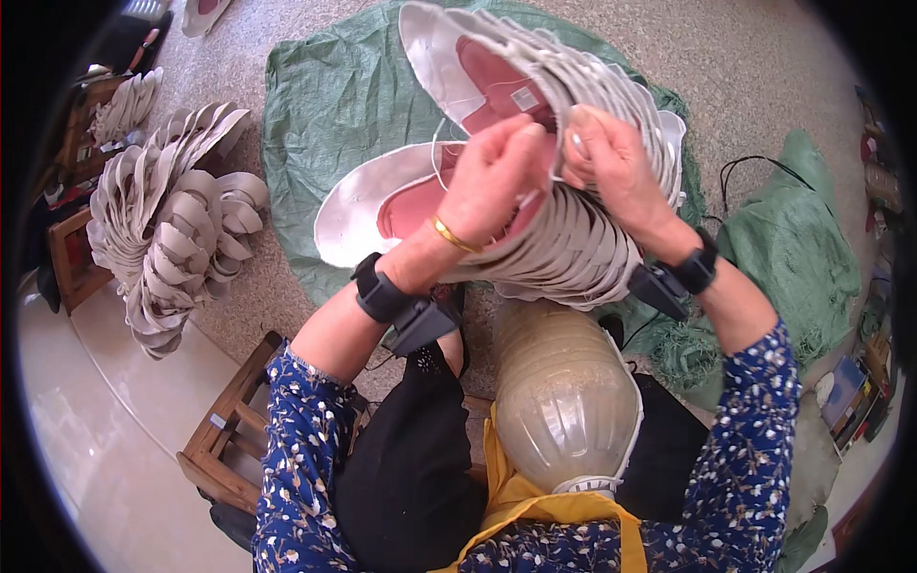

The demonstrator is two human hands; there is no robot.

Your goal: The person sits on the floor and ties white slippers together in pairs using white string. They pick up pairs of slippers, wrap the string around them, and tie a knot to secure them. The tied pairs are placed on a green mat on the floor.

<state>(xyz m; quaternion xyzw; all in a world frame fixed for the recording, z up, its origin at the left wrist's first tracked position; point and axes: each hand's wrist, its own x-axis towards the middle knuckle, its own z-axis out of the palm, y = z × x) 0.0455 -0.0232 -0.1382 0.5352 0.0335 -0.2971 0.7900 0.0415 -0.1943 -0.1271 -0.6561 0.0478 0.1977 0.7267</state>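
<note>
Two thick stacks of nested off-white shoe uppers with pink linings lie before me, the upper stack (621, 81) and the lower stack (564, 253). Over the place where they meet, both hands work close together. My left hand (492, 177) is closed in a pinch, and a thin white string (437, 153) loops out beside it over the pink lining. My right hand (616, 167) is also closed, thumb pressed on its fingers, next to the edges of the upper stack. What lies between its fingertips is hidden.
Under the stacks spreads a green woven sack (325, 105); another green sack (793, 248) lies crumpled at right. More shoe uppers (177, 220) are heaped at left, by a wooden stool (224, 430). A large clear plastic bottle (564, 401) lies between my legs.
</note>
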